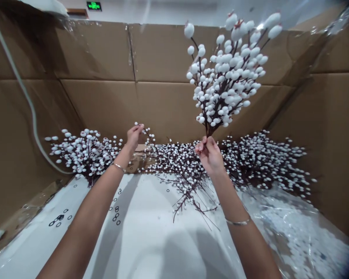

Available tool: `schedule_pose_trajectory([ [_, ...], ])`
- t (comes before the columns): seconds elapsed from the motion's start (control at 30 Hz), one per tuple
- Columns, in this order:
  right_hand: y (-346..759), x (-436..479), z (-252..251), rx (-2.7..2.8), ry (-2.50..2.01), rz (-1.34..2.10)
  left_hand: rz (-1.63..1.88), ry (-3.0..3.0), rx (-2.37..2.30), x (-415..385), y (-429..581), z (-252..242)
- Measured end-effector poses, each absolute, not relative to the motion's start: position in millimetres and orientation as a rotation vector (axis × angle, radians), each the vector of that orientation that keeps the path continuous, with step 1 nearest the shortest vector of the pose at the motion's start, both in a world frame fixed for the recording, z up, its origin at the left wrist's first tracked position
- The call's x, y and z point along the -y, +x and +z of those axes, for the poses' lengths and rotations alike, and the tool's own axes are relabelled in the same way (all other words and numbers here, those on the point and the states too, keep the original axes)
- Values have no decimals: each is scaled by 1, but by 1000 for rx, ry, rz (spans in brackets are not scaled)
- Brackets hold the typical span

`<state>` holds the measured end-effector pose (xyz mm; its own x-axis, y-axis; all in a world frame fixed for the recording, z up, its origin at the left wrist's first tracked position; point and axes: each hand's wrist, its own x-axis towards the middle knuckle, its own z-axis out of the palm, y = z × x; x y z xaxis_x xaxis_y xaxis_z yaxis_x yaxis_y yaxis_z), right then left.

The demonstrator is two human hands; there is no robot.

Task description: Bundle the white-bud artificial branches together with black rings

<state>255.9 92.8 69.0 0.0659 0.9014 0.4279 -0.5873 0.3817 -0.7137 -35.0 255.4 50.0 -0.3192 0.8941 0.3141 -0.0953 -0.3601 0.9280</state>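
My right hand (211,155) is closed round the lower stems of a bunch of white berry branches (227,81), raised upright above the table. Brown twigs show between the big white berries. Over to the left, my left hand (134,135) pinches the tip of a white berry sprig (149,134), whose other end runs into a tangled pile of berry branches (177,159) at the back of the table. A bracelet circles each wrist.
Another berry bunch (85,153) rests at back left, and a dense heap of berry branches (264,161) at back right. Small black rings (59,217) are scattered on the white table (145,232). Clear plastic bags (299,228) lie right. Cardboard walls (168,54) surround it; a white cable (31,108) hangs left.
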Motion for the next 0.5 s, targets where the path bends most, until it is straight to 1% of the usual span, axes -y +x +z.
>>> schedule_pose_trajectory([
  [0.13,254,-94,62,957,-375,1162,1970,1193,-1026,-259,-50,91],
  [0.23,252,-92,56,942,-370,1155,2080,1249,-968,-247,-58,109],
  [0.37,245,-89,44,905,-366,1152,2119,1325,-957,-232,-61,121],
  [0.5,237,-89,23,889,-428,1143,2066,1433,-1018,-226,-58,123],
])
